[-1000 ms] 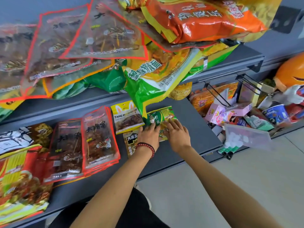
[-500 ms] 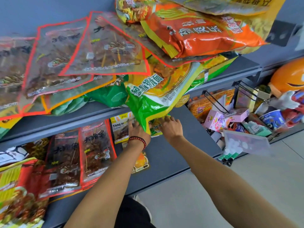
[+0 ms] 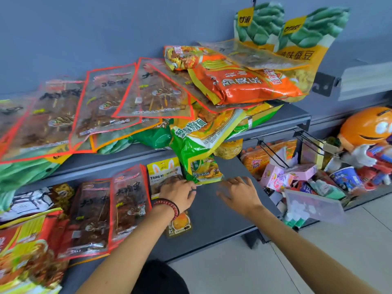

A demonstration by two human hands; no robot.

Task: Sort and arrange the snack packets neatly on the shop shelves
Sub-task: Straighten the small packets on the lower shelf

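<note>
A small green and yellow snack packet (image 3: 206, 170) lies at the back of the grey lower shelf (image 3: 214, 211), partly under a big green and yellow bag (image 3: 196, 143) that hangs over the upper shelf's edge. My left hand (image 3: 180, 193), with a red bead bracelet, rests on a yellow "TANG" packet (image 3: 162, 174); its fingertips reach the small packet's lower left corner. My right hand (image 3: 238, 193) hovers with spread fingers just right of that packet and holds nothing. A small brown packet with an orange yolk picture (image 3: 180, 224) lies under my left wrist.
Red-edged clear skewer packets (image 3: 129, 200) lie in rows left of my hands. The upper shelf (image 3: 292, 115) carries a loose pile with an orange bag (image 3: 244, 83) and green bean bags (image 3: 297, 35). To the right, a wire rack (image 3: 273, 153) holds mixed small goods beside an orange figure (image 3: 367, 128).
Both hands pushed the small green packet back under the overhanging bag. My right hand has since come off it and drawn back to the right. The view has tilted upward.
</note>
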